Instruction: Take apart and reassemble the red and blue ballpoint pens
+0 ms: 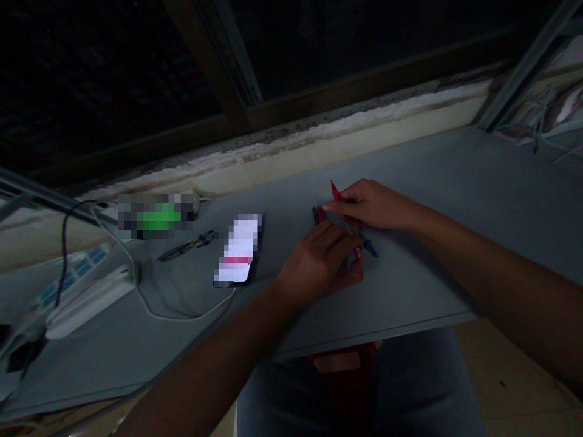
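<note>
Several pens point(346, 227) lie crossed in a small bunch on a grey tabletop point(437, 182), among them a pink one, a dark one and one with a blue end. My left hand point(319, 262) curls over the lower part of the bunch, and my right hand point(371, 204) pinches the pens from the upper side. The fingers of both hands hide the pens' middles. Nearest my left hand, a phone point(239, 249) lies on the table with its screen lit and blurred.
A dark pen point(186, 246) lies left of the phone. A blurred green-and-grey object point(157, 215), a white power strip point(88, 300) and loose cables point(182, 317) occupy the left. A window frame and sill run along the table's far side. My legs show below its front edge.
</note>
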Demonstrator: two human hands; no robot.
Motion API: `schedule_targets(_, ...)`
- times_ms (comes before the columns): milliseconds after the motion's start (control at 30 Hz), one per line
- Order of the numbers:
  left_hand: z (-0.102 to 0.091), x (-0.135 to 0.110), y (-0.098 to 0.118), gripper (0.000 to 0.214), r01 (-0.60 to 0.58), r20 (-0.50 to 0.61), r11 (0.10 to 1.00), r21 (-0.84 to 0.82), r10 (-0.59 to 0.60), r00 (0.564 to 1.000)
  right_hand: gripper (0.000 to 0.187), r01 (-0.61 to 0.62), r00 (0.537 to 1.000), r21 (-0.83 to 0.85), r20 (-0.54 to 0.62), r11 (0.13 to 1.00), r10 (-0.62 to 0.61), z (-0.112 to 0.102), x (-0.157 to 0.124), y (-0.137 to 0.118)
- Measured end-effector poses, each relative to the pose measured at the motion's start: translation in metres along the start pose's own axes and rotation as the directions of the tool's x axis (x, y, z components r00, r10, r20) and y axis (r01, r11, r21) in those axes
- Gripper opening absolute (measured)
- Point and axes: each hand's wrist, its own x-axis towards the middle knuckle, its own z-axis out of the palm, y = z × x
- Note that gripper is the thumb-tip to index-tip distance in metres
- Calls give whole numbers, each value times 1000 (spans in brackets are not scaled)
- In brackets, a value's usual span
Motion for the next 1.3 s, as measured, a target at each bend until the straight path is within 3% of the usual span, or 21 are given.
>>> schedule_targets(167,-1,0,-3,24,20,43,999,-44,-18,999,52,-9,1000,-14,-23,1000,9,0,2,3)
schedule_targets(400,-1,-3,-5,16,25,67,999,-44,-23,998,56,-6,998,-23,-57,1000,5,-2,1,0)
schedule_targets(667,-2,-4,-6,15,-18,52,997,-73,22,998,55,-5,1000,14,-9,1000,5,1,4,7)
schedule_targets(833,-5,-5,-6,22,22,118,993,-113,-8,993,54,-32,999,19,23,999,31,0,5,8)
schedule_targets(1067,-2,-3,-4,9,-26,58,996,-84,31,998,51,-51,999,-17,3,999,51,1,4,1)
schedule_targets(1300,-4,-3,-2,6,-17,93,996,-89,26,995,48,-90,994,7,56,996,89,1,5,1)
